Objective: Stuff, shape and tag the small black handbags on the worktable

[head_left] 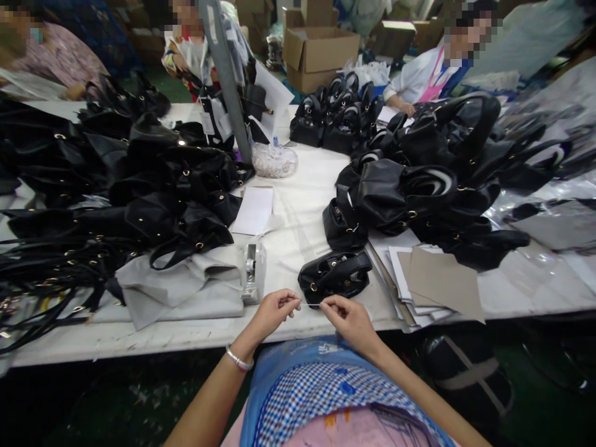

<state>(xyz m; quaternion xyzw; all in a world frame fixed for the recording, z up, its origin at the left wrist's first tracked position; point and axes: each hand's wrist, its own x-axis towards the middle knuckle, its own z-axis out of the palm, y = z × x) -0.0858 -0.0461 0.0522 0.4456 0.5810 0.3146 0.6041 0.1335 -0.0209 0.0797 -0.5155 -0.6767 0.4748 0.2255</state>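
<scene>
My left hand [275, 312] and my right hand [347, 318] are at the near edge of the white table [298, 205], both pinched on a thin pale strand [311, 305] stretched between them. Just beyond the strand lies a small black handbag [334, 275] on its side, close to my right hand but not touched. A grey tape dispenser [254, 270] stands just beyond my left hand, beside folded grey cloth [186, 288].
Heaps of black bags [139, 180] cover the left side, with another heap [428, 180] on the right. Card sheets [437, 279] lie at right. A white paper [255, 210] and a clear bag [274, 160] sit mid-table. Other people work at the far side near cardboard boxes [319, 53].
</scene>
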